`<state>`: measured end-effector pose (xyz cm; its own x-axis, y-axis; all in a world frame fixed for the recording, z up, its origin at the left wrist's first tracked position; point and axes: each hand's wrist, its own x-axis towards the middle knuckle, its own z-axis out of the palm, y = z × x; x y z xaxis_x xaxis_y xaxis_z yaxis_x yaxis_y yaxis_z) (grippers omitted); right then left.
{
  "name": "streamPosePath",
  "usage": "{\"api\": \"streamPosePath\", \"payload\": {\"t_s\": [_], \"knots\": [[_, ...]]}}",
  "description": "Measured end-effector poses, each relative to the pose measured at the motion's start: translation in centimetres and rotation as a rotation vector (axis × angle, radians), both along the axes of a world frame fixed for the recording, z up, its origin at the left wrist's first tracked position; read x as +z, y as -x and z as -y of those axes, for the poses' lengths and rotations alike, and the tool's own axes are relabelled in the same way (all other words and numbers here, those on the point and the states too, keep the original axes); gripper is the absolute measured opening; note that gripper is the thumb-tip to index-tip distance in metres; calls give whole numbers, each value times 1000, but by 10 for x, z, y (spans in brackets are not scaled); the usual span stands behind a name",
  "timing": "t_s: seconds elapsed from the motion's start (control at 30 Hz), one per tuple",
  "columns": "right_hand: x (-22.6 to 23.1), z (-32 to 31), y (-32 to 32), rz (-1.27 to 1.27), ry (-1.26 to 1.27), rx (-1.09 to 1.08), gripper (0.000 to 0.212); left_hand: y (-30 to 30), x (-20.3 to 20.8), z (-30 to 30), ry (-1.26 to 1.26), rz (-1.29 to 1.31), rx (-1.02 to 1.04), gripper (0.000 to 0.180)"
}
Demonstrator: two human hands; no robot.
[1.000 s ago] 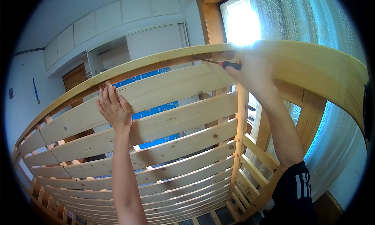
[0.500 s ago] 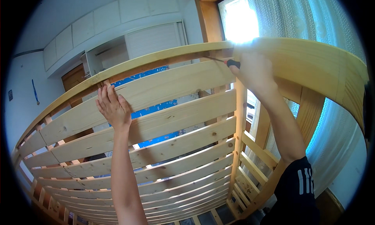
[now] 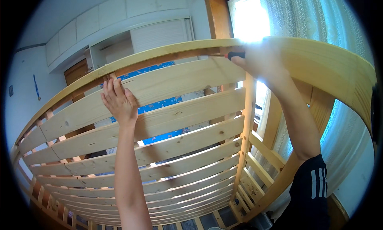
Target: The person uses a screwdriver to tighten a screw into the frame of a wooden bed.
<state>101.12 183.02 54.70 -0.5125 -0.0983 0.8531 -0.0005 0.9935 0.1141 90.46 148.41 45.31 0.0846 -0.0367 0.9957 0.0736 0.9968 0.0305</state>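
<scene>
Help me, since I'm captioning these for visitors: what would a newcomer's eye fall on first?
Probably the glaring white window, top right of centre, above the right hand, which grips a dark-handled screwdriver with a red collar by the long pale-wood top rail. Next, the broad pale wooden slats filling the middle, the left hand against the uppermost. Bright blue patterned material shows through the gaps behind them.

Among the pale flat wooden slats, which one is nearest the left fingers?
The topmost pale flat wooden slat, next below the yellowish wooden rail: the left hand lies over it. Other slats lie lower, farther from its fingers.
</scene>
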Motion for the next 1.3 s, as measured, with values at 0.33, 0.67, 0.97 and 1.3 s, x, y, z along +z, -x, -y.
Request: {"api": "streamPosePath", "payload": {"t_s": [0.33, 0.67, 0.97, 1.3], "knots": [[-5, 35, 58, 143, -47, 163, 50, -1, 0, -2, 12, 3, -10, 40], [5, 28, 67, 216, -38, 280, 47, -1, 0, -4, -22, 6, 7, 40], [13, 34, 69, 262, -99, 315, 43, -2, -1, -4, -22, 8, -3, 41], [-11, 5, 75, 158, 90, 439, 42, 4, -2, 2, 10, -54, 31, 51]]}}
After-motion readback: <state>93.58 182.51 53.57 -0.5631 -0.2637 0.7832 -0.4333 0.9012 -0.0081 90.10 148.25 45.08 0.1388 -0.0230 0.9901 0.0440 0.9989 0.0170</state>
